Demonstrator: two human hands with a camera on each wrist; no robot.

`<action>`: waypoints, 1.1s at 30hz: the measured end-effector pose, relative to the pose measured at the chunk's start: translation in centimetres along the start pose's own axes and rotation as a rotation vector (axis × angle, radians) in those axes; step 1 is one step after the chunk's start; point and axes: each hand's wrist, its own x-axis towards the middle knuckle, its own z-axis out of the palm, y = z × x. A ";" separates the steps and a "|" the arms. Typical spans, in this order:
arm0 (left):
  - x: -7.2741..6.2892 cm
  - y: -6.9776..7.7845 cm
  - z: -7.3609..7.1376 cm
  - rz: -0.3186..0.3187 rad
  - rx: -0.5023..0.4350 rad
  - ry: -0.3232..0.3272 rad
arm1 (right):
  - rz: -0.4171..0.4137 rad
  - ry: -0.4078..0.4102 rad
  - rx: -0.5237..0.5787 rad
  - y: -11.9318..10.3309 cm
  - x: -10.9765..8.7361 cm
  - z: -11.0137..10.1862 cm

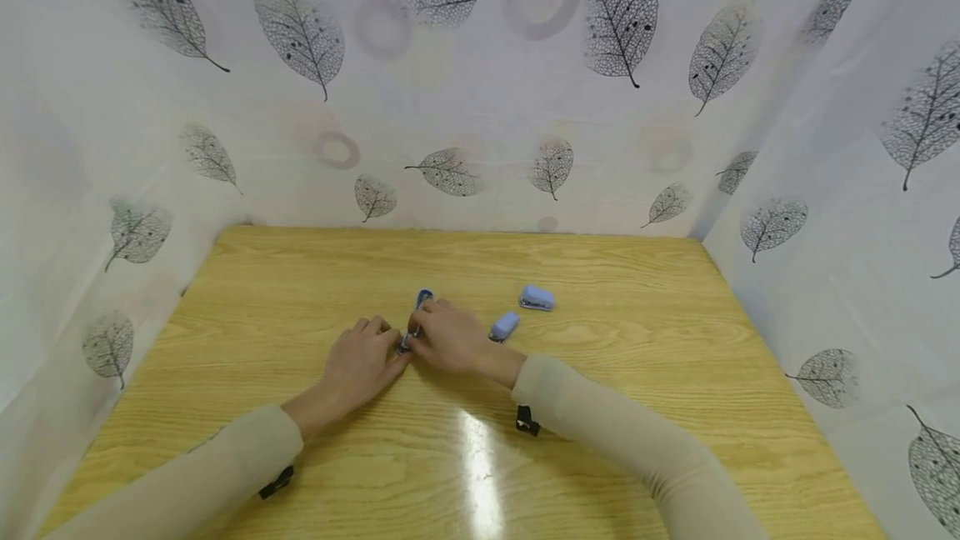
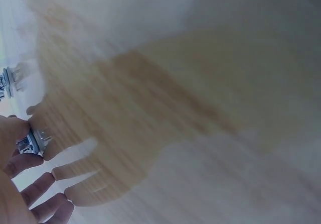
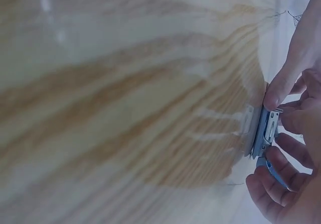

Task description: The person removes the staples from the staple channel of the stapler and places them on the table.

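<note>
A small blue stapler (image 1: 424, 297) lies opened out on the table, its metal magazine (image 3: 271, 127) showing in the right wrist view. My left hand (image 1: 361, 363) grips its near end between thumb and fingers. From the right, my right hand (image 1: 452, 338) reaches over it and pinches it around the middle, covering much of it. The blue cover (image 3: 273, 173) swings away from the metal part beside the right fingertips. In the left wrist view, the stapler's end (image 2: 31, 142) shows between the thumb and fingers.
A second stapler (image 1: 505, 325), lavender-blue, sits just past my right wrist. Farther back and to the right is another like it (image 1: 537, 298). The wooden table (image 1: 600, 265) meets a leaf-printed curtain (image 1: 480, 107) at the back and both sides.
</note>
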 end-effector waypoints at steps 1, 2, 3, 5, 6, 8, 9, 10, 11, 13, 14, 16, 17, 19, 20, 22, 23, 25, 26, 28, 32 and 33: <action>0.0 0.0 0.0 0.001 0.001 0.000 | 0.000 0.005 0.007 0.0 0.0 0.0; 0.0 0.0 0.0 0.002 0.004 0.001 | 0.002 0.011 0.013 0.0 0.0 0.0; 0.0 0.0 0.0 0.004 0.007 0.002 | 0.003 0.017 0.016 0.0 0.1 0.0; 0.0 0.1 0.0 0.009 0.012 0.007 | 0.003 0.024 0.021 0.0 0.1 0.0; 0.0 0.1 0.0 0.011 0.014 0.010 | 0.005 0.025 0.021 0.0 0.2 0.0; 0.0 0.1 0.0 0.015 0.013 0.015 | 0.006 0.028 0.020 -0.1 0.2 -0.1; 0.0 0.1 0.0 0.016 0.011 0.016 | 0.005 0.028 0.019 -0.1 0.2 -0.1; 0.0 0.1 0.0 0.015 0.009 0.015 | 0.002 0.030 0.021 -0.1 0.1 -0.2; 0.0 0.1 0.0 0.014 0.008 0.013 | 0.000 0.035 0.022 -0.1 0.1 -0.3; 0.0 0.1 0.0 0.010 0.005 0.005 | -0.009 0.056 0.030 0.0 0.0 -0.5; 0.0 0.2 0.0 0.009 0.005 0.001 | -0.013 0.066 0.035 0.1 0.0 -0.7; 0.0 0.1 0.0 0.007 0.004 -0.006 | -0.016 0.092 0.053 0.2 -0.2 -0.9; 0.0 0.1 0.0 0.008 0.004 -0.007 | -0.016 0.106 0.062 0.3 -0.3 -1.0; 0.0 0.0 0.0 0.008 0.005 -0.008 | -0.010 0.125 0.078 0.5 -0.5 -1.2; 0.1 0.0 0.0 0.009 0.005 -0.009 | -0.004 0.130 0.080 0.6 -0.7 -1.2; 0.1 0.0 0.0 0.007 0.005 -0.013 | 0.009 0.141 0.085 0.8 -1.1 -1.4; 0.1 0.0 0.1 0.005 0.005 -0.017 | 0.019 0.147 0.092 0.9 -1.3 -1.5; 0.1 -0.1 0.1 0.000 0.001 -0.026 | 0.049 0.151 0.135 1.0 -1.8 -1.6; 0.1 -0.1 0.0 -0.003 0.000 -0.030 | 0.062 0.152 0.172 1.1 -2.0 -1.8; 0.1 0.0 0.0 -0.006 -0.003 -0.035 | 0.082 0.157 0.257 1.1 -2.5 -2.1; 0.1 0.1 -0.1 -0.014 -0.009 -0.043 | 0.099 0.131 0.396 0.9 -3.5 -2.4; 0.1 0.1 -0.2 -0.016 -0.010 -0.045 | 0.099 0.121 0.410 0.8 -3.7 -2.4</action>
